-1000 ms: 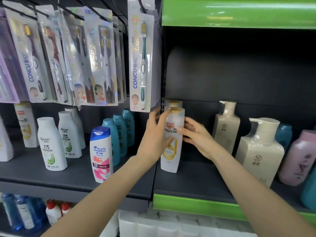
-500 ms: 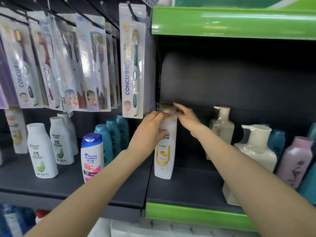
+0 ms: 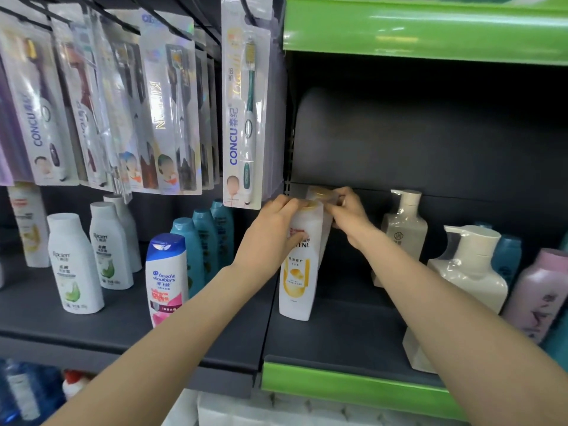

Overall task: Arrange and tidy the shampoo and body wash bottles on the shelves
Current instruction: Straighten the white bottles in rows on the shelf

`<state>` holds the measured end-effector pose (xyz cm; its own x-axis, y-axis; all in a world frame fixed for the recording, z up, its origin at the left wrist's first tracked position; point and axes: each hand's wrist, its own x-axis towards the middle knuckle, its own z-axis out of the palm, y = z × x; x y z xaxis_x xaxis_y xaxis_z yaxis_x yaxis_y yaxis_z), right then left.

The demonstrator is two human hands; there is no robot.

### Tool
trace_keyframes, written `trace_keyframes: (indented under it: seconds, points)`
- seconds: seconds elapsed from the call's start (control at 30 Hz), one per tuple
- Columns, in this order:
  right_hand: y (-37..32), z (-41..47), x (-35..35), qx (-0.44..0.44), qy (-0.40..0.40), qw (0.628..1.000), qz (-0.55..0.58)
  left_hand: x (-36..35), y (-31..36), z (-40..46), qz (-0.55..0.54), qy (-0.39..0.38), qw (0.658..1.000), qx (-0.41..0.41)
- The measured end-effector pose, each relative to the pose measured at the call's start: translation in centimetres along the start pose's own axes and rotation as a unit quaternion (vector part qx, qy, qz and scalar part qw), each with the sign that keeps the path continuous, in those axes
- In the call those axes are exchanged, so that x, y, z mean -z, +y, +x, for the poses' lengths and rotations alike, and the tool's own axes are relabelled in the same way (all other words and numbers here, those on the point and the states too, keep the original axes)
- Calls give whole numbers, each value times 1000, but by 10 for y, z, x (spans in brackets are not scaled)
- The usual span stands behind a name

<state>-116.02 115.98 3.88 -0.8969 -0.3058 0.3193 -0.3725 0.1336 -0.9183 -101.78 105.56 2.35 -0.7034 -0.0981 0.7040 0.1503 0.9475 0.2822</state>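
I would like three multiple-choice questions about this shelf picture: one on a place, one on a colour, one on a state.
1. Where does the Head & Shoulders bottle stand?
A. left of the Pantene bottle
B. right of the pump bottles
C. on the top shelf

2. What colour is the shelf's front strip below the Pantene bottle?
A. red
B. green
C. white

3. How is the front Pantene bottle?
A. lying flat
B. upright on the shelf, left hand on it
C. lifted above the shelf

Answers: 1 A, it stands on the neighbouring shelf to the left; 2 B, the strip is bright green; 3 B, its base rests on the shelf.
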Motion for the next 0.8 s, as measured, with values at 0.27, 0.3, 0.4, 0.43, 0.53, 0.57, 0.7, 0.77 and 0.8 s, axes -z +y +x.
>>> trace_keyframes:
  seconds: [0.27,0.3,0.4,0.43,0.53,0.57,0.7,0.77,0.8]
  points:
    - [-2,-27,18,28,91,994,-63,-2,5,-4,-4,9,1000,3]
    - [-3,-32,21,35,90,993,-67,-2,6,-5,-8,11,1000,7]
    - [-8,-46,31,55,89,991,-83,-6,8,-7,-19,19,1000,11]
    - [-11,-53,34,62,94,989,-90,-8,9,-8,-22,22,999,13]
    - [-19,-72,43,84,110,987,-80,-12,14,-17,-19,42,999,15]
    - [-22,-79,46,86,111,987,-77,-14,16,-22,-17,62,998,2]
    - [-36,-103,57,93,104,989,-46,-16,27,-39,-57,96,989,-92]
    - [-42,-109,60,88,94,992,-6,-14,37,-45,-113,55,989,-74]
    - [-44,-113,60,79,90,993,4,-13,42,-48,-148,28,987,-52]
